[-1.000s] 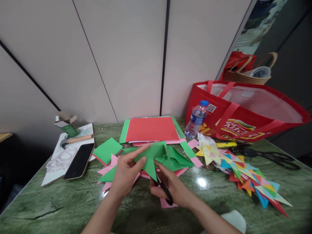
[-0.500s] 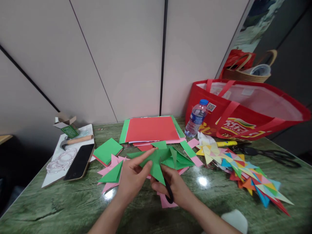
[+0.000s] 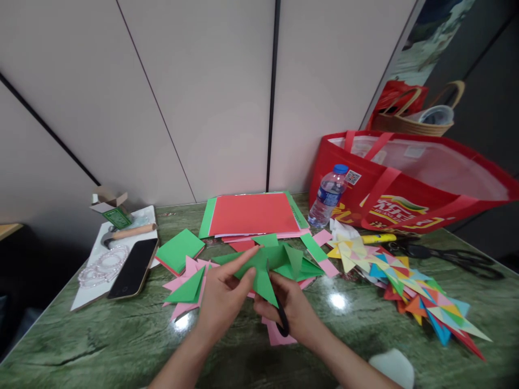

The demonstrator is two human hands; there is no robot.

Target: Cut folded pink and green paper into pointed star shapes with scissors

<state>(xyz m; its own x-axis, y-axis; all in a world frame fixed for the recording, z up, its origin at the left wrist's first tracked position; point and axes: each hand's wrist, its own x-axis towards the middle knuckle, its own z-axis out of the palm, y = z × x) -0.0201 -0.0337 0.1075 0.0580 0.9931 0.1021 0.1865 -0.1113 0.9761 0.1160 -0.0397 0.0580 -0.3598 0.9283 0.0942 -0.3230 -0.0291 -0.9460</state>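
Between my hands is a folded sheet of green paper (image 3: 265, 283), its lower flap hanging toward me. My left hand (image 3: 227, 286) pinches the paper's left side between thumb and forefinger. Scissors (image 3: 283, 319) with black handles are in my right hand (image 3: 287, 300), fingers closed through the loops; the blades are mostly hidden by the paper. Right behind lie more folded green pieces (image 3: 312, 267). Left of my left hand, pink pointed pieces (image 3: 178, 282) lie under a green folded triangle (image 3: 186, 292). A pink scrap (image 3: 278, 336) rests below the scissors.
A green paper stack (image 3: 180, 251), red sheets (image 3: 255, 213) and a phone (image 3: 133, 269) are on the table. At right stand a water bottle (image 3: 327, 197) and a red bag (image 3: 381, 189), near colourful folded paper stars (image 3: 421, 292) and other black scissors (image 3: 458, 256).
Hardly anything differs. The scissors and my right hand are nearly where they were, and a small upright green flap beside the blades has shifted slightly.
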